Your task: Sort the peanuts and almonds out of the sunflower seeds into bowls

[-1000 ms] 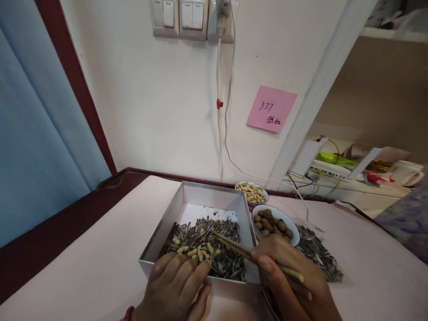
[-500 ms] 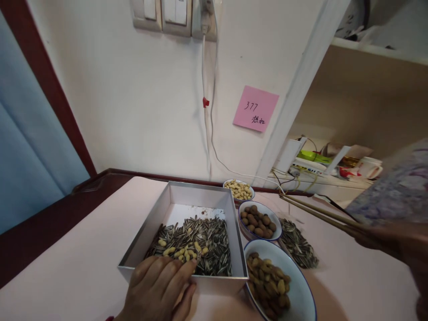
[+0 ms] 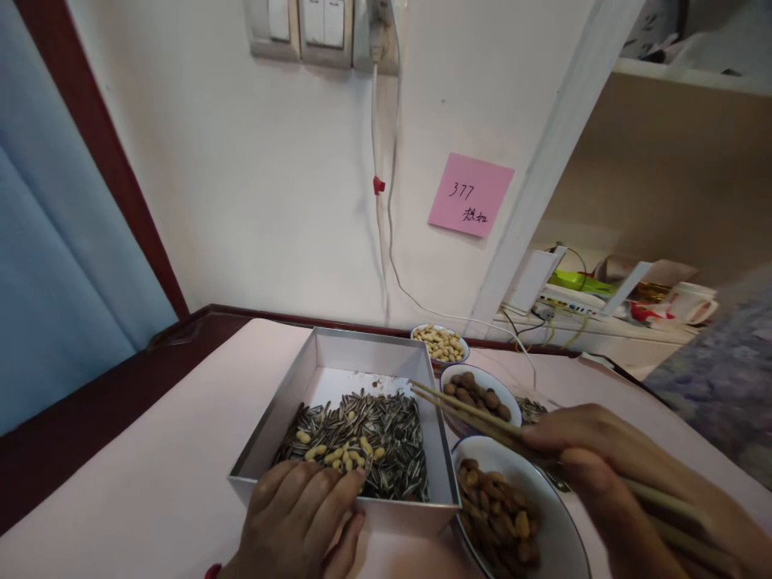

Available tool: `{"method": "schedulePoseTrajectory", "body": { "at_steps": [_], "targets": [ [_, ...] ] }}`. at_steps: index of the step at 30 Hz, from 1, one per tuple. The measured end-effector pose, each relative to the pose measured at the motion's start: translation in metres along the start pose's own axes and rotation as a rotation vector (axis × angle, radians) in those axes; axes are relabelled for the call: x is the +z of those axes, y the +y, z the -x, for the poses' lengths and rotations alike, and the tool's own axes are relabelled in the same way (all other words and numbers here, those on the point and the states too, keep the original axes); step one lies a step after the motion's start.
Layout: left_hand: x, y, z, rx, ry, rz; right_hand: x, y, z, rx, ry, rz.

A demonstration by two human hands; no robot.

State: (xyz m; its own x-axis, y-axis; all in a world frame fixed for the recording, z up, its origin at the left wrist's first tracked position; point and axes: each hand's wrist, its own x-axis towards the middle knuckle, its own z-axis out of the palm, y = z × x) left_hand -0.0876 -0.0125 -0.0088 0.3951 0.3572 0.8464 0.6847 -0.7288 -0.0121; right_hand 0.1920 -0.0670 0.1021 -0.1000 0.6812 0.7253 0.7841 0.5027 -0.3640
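Item, your right hand, lower right of the frame: closed round a pair of chopsticks, tips close together. Whether anything is pinched in them, you cannot tell.

Changed: half a second ago the chopsticks were out at the right, over the loose seed pile; now they point left, tips above the right side of the box. Meaning: as it looks, your work is back on the box's contents, away from the pile, which your right hand now partly covers.

Item, your left hand, bottom centre-left: fingers hooked over the box's near wall, thumb outside; unchanged.

Item, contents of the box, lower centre: striped seeds, with peanuts lying among them just beyond your left fingers; no clear change in either.

Item, three bowls, right of the box: peanut bowl, farthest back; middle bowl, round brown nuts, behind the chopsticks; near bowl, longer brown nuts, cut by the bottom edge.
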Motion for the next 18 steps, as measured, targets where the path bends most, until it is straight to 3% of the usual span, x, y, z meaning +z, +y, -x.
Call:
{"method": "schedulePoseTrajectory", "body": {
  "at_steps": [8,18],
  "targets": [
    [0.004,0.001,0.003,-0.001,-0.002,0.007,0.039,-0.005,-0.002,-0.024,-0.216,-0.223],
    [0.001,0.002,0.0,0.004,-0.009,0.0,0.076,-0.004,0.007,-0.05,-0.272,-0.25]
  ]
}}
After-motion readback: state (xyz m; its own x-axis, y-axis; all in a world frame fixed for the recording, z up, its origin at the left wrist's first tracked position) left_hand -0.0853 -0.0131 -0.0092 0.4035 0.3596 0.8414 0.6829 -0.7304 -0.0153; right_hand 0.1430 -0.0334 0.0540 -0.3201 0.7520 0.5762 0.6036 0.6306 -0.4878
